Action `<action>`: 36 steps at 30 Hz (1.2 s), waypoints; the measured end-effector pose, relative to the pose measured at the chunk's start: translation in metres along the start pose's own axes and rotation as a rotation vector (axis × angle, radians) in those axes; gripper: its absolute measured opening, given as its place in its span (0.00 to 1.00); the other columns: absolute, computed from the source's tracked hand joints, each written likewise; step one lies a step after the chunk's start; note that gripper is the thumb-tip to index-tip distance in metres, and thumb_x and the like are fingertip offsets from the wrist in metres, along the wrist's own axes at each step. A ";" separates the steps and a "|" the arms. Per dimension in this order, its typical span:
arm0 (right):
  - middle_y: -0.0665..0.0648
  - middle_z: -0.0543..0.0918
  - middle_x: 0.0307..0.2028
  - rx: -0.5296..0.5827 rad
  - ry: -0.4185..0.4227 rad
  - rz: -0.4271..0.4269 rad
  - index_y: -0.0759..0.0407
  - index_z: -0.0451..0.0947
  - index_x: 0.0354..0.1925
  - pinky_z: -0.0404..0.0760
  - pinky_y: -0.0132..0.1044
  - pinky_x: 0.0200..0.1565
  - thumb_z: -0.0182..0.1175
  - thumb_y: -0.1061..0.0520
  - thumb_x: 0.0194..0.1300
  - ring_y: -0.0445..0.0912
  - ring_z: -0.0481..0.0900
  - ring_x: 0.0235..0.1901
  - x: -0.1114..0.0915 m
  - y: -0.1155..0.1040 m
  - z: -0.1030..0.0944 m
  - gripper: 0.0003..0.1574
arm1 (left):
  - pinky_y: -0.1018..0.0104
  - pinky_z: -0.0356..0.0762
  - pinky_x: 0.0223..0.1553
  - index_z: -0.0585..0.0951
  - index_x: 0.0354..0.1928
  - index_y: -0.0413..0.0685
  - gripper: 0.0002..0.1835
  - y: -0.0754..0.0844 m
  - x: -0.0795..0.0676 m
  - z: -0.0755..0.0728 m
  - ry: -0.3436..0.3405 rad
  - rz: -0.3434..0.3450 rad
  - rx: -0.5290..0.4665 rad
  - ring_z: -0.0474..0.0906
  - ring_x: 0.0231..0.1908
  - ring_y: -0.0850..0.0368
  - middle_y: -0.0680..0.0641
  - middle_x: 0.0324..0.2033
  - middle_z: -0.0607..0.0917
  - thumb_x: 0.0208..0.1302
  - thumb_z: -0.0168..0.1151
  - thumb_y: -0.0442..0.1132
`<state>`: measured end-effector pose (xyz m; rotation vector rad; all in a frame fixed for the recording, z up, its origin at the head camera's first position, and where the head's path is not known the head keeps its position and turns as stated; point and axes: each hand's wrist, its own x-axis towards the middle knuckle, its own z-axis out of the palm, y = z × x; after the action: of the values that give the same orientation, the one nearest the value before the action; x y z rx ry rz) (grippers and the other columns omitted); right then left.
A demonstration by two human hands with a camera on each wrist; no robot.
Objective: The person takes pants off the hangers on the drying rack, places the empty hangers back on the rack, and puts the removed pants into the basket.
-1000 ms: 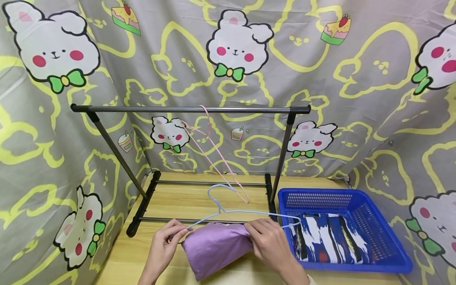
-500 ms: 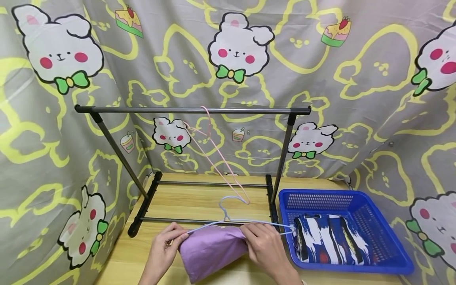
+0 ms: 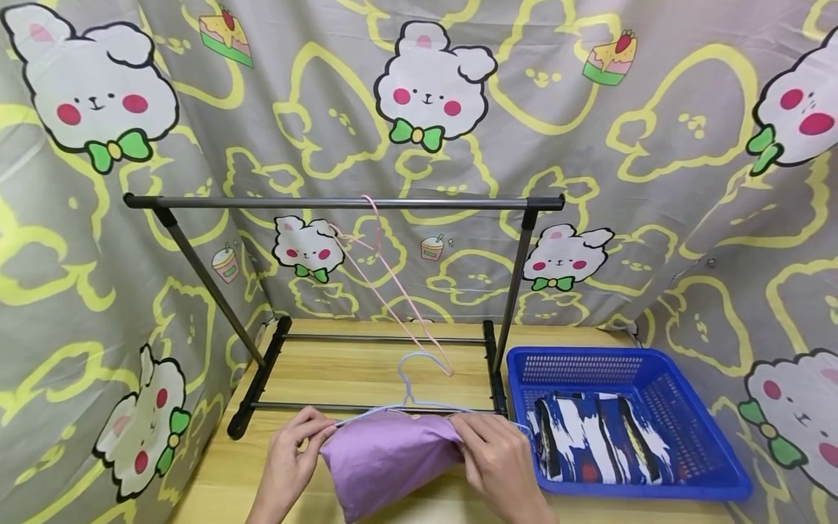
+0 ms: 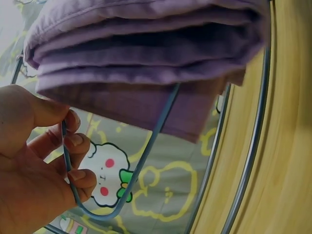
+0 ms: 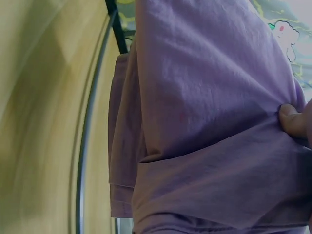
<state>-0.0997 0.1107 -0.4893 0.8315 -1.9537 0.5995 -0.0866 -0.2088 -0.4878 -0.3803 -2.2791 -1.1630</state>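
My left hand [image 3: 291, 451] grips one end of a light blue hanger [image 3: 405, 382], fingers curled round the wire in the left wrist view. The hanger's lower bar [image 4: 155, 131] runs up to a folded purple garment [image 3: 393, 458] and passes out of sight behind its cloth. The hook stands up above the garment's top edge. My right hand [image 3: 500, 455] pinches that edge at the other side, where the hanger's far end pokes out past the knuckles. In the right wrist view a fingertip [image 5: 291, 120] presses into the creased purple cloth [image 5: 204, 97].
Beyond my hands stands a dark metal clothes rack [image 3: 314, 203] with a pink hanger [image 3: 398, 284] on its bar. To the right, a blue basket [image 3: 635, 492] holds a folded blue, white and black cloth [image 3: 602, 444]. A patterned curtain [image 3: 556, 167] surrounds the wooden table [image 3: 216, 466].
The hanger's far end has dropped and moved left toward my right hand, and its shoulders sit lower against the garment. Both hands have kept their hold.
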 end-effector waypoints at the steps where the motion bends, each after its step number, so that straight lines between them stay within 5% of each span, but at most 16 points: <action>1: 0.54 0.89 0.38 -0.002 0.011 -0.004 0.61 0.89 0.42 0.83 0.45 0.40 0.51 0.61 0.70 0.50 0.86 0.35 0.001 0.000 -0.002 0.19 | 0.77 0.71 0.28 0.90 0.31 0.51 0.16 0.000 0.000 0.000 0.003 0.005 0.006 0.75 0.27 0.66 0.60 0.29 0.82 0.52 0.73 0.20; 13: 0.56 0.89 0.38 0.119 0.086 -0.009 0.64 0.89 0.43 0.83 0.44 0.40 0.53 0.60 0.71 0.50 0.87 0.35 0.020 -0.007 -0.018 0.17 | 0.76 0.75 0.30 0.90 0.33 0.50 0.19 -0.011 -0.009 -0.003 -0.015 0.054 -0.061 0.78 0.29 0.65 0.57 0.30 0.83 0.52 0.70 0.15; 18: 0.57 0.89 0.37 0.160 0.109 0.005 0.65 0.89 0.42 0.83 0.43 0.40 0.55 0.61 0.69 0.50 0.87 0.34 0.025 -0.009 -0.024 0.16 | 0.76 0.74 0.29 0.89 0.33 0.52 0.18 -0.015 -0.013 -0.007 -0.017 0.004 -0.057 0.77 0.28 0.64 0.56 0.29 0.83 0.54 0.71 0.18; 25: 0.58 0.89 0.37 0.173 0.121 0.085 0.63 0.89 0.43 0.83 0.41 0.41 0.55 0.58 0.75 0.52 0.87 0.34 0.023 -0.006 -0.035 0.17 | 0.77 0.71 0.24 0.89 0.31 0.51 0.16 -0.025 -0.023 -0.026 -0.018 -0.057 -0.003 0.74 0.25 0.66 0.61 0.28 0.81 0.56 0.70 0.18; 36: 0.53 0.89 0.38 0.085 0.018 0.211 0.58 0.90 0.44 0.79 0.32 0.53 0.59 0.62 0.59 0.49 0.87 0.35 0.000 0.005 -0.044 0.17 | 0.78 0.67 0.24 0.90 0.31 0.47 0.16 -0.039 -0.039 -0.064 0.006 -0.139 0.145 0.69 0.23 0.68 0.57 0.27 0.81 0.51 0.70 0.16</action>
<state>-0.0794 0.1443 -0.4686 0.6727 -2.0257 0.8162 -0.0520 -0.2837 -0.5059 -0.1648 -2.3988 -1.0538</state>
